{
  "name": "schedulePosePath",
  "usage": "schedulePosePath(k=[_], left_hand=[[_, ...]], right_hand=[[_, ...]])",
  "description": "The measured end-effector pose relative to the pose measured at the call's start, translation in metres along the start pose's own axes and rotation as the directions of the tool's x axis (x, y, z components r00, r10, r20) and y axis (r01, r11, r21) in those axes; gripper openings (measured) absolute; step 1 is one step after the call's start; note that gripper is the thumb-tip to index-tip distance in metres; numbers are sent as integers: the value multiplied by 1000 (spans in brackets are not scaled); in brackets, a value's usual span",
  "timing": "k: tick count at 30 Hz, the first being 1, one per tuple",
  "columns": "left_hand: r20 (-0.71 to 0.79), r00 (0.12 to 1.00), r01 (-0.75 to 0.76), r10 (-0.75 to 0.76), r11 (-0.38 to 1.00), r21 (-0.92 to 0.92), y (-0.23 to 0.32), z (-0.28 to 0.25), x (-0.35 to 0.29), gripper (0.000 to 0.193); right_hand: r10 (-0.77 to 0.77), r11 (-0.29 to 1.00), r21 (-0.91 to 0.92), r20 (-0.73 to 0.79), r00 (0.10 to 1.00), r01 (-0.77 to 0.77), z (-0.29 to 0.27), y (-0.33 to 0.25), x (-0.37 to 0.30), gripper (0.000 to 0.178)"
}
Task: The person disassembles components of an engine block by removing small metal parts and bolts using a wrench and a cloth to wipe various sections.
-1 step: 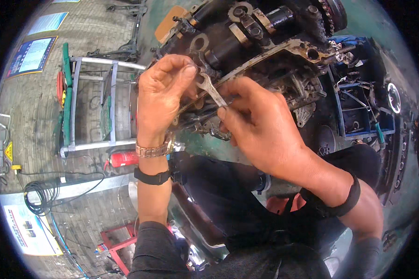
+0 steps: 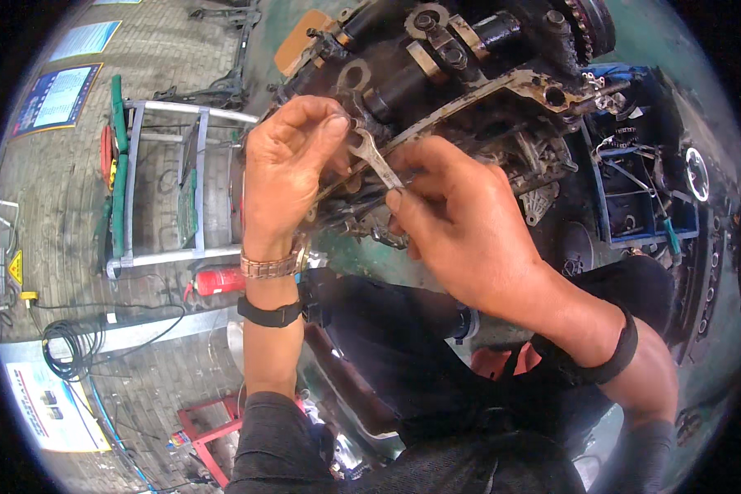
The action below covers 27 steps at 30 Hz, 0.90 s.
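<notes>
My right hand (image 2: 461,214) grips an open-ended wrench (image 2: 376,161) between thumb and fingers, its forked jaw pointing up and left. Close to that jaw is my left hand (image 2: 292,156), its fingers curled and thumb bent toward the index finger. Whatever those left fingers hold, if anything, is hidden. Both hands are at the near left edge of a dark, oily engine (image 2: 461,74). A metal eyelet (image 2: 354,76) sticks up just beyond my left fingertips.
A blue tool tray (image 2: 609,198) with several loose tools stands to the right. Left of the engine is a metal frame (image 2: 173,262) with green padded bars. A red fire extinguisher (image 2: 219,281) lies near my left wrist. A coiled black cable (image 2: 72,350) rests on the floor.
</notes>
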<state>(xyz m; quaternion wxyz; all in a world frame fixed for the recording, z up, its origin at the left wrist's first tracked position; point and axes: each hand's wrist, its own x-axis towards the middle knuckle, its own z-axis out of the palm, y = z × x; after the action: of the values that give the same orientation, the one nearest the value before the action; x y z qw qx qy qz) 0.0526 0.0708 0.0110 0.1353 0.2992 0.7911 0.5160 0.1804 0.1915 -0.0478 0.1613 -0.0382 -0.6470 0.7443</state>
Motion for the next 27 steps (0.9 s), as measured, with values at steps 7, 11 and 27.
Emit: schedulePosePath(k=[7, 11, 27], left_hand=[[26, 999, -25, 25, 1000, 8, -4, -3, 1, 10], [38, 999, -32, 32, 999, -5, -4, -4, 1, 8], [21, 999, -37, 36, 999, 22, -1, -2, 0, 10]], right_hand=[[-13, 1000, 23, -26, 1000, 14, 3, 3, 0, 20], [10, 1000, 14, -44, 999, -9, 10, 5, 5, 21], [30, 998, -60, 34, 999, -28, 0, -5, 16, 22]])
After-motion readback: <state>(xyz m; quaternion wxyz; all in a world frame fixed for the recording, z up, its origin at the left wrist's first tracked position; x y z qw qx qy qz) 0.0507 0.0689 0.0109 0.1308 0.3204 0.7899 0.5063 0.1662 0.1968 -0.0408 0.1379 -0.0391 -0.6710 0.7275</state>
